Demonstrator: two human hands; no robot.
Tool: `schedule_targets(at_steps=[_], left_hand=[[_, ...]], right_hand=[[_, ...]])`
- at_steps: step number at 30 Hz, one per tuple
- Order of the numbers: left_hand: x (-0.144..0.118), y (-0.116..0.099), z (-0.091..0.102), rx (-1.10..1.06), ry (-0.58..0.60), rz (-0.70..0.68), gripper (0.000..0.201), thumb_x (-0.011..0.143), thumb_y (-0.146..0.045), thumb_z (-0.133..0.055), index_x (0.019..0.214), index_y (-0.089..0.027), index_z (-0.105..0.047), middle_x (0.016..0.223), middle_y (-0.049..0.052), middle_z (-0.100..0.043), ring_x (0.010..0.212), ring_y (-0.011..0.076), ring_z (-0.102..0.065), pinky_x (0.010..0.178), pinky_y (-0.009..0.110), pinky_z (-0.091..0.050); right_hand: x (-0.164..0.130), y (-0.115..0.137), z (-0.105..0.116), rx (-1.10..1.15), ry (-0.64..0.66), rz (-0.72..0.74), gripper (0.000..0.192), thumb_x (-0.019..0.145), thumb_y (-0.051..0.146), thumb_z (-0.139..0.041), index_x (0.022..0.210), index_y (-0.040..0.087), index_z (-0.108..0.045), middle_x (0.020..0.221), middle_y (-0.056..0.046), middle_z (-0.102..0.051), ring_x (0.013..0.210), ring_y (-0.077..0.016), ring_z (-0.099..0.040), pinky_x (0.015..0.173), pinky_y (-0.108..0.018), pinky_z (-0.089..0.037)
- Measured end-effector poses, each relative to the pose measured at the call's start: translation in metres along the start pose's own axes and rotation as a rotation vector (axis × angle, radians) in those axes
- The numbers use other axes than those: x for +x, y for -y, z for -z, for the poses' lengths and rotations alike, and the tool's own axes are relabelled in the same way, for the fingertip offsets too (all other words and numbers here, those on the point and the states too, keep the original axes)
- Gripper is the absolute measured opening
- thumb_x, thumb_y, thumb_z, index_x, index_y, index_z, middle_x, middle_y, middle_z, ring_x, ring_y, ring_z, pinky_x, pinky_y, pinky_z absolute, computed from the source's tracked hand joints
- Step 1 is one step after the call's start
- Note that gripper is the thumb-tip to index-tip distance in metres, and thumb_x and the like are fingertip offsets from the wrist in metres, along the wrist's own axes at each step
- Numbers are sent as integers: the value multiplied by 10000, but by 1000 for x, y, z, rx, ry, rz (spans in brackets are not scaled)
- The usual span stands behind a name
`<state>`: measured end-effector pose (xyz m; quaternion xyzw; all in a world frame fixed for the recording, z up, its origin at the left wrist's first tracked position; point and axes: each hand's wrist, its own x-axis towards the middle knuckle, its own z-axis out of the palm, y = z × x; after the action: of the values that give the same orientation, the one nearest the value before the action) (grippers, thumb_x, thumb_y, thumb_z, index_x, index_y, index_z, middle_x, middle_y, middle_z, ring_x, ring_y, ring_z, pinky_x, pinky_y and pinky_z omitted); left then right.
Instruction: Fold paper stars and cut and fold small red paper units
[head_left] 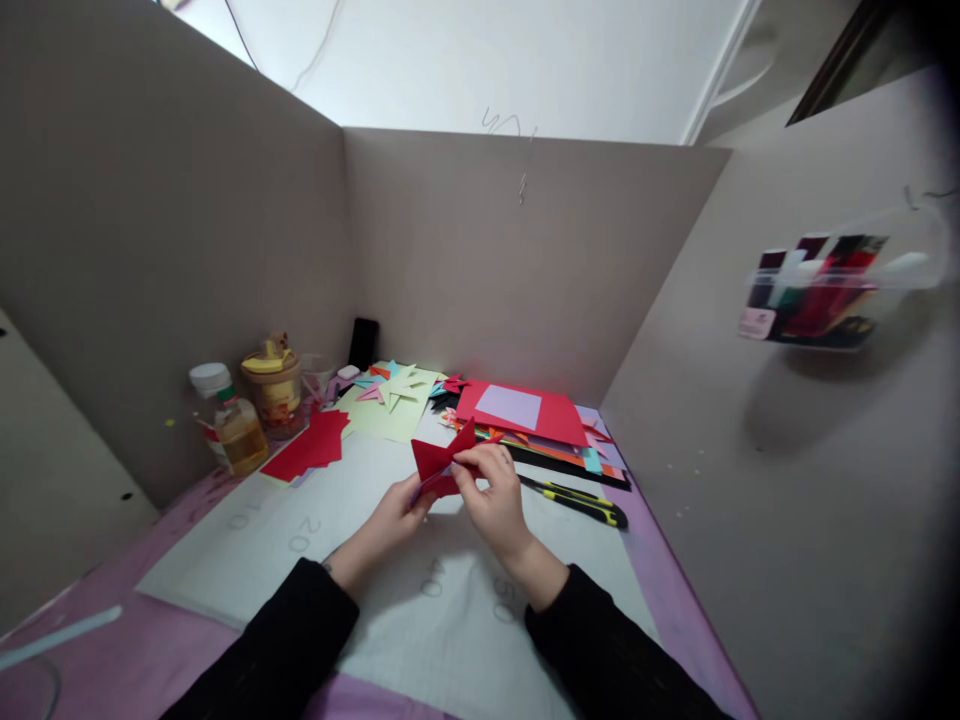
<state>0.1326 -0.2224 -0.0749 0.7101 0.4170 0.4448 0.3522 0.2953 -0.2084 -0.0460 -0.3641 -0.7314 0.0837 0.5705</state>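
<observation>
A folded piece of red paper (433, 459) with pointed flaps is held in the air above the white sheet (360, 570) on the table. My left hand (401, 505) grips its lower left side, thumb on top. With thumb and fingers pinched, my right hand (491, 490) holds its right part and hides some of it. Left of my hands lie several flat red paper pieces (311, 447). To the right rests a yellow and black utility knife (581, 502).
Stacked coloured papers (559, 425) lie at the back right. Folded paper stars (401, 387) sit on pale green paper at the back. A bottle (236, 430), a lidded cup (271, 390) and a black phone-like object (364, 343) stand at the left. Grey panels (517, 260) enclose the table.
</observation>
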Motion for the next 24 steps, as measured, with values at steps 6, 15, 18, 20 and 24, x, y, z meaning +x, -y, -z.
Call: schedule_targets(at_steps=[6,15,18,20,24], left_hand=[[0,-1,-1,-8,9,7,324,849,-225,-489,1136,-138,-613,974,90,-688,890,218,-619,816,346,-491],[0,2,0,-219,48,94,335,829,-311,-573,1113,-138,-615,949,82,-684,833,209,-615,763,330,-497],[-1,4,-1,-396,72,133,411,787,-359,-650,1123,-128,-599,986,96,-683,871,223,-625,784,331,-494],[-1,5,-3,-531,101,168,487,754,-374,-694,1164,-137,-581,1005,103,-685,889,239,-637,803,348,-491],[0,3,-5,-706,104,213,573,701,-374,-746,1194,-149,-561,1025,117,-688,907,263,-652,834,378,-479]], right_hand=[[-1,3,1,-47,97,44,81,831,185,-581,792,220,-642,732,-11,-657,777,-194,-531,769,-366,-367],[4,-1,2,-165,112,-54,41,834,224,-570,847,221,-609,832,-28,-640,850,-211,-520,802,-369,-337],[6,-5,0,-198,23,-123,78,802,285,-620,833,216,-598,884,-46,-601,909,-230,-505,834,-380,-350],[8,-7,0,-207,-17,-155,104,788,306,-635,820,212,-602,926,-57,-576,946,-239,-496,860,-394,-357],[13,-13,3,-178,-28,-145,80,791,287,-627,829,217,-632,1015,-69,-567,1009,-246,-492,909,-422,-357]])
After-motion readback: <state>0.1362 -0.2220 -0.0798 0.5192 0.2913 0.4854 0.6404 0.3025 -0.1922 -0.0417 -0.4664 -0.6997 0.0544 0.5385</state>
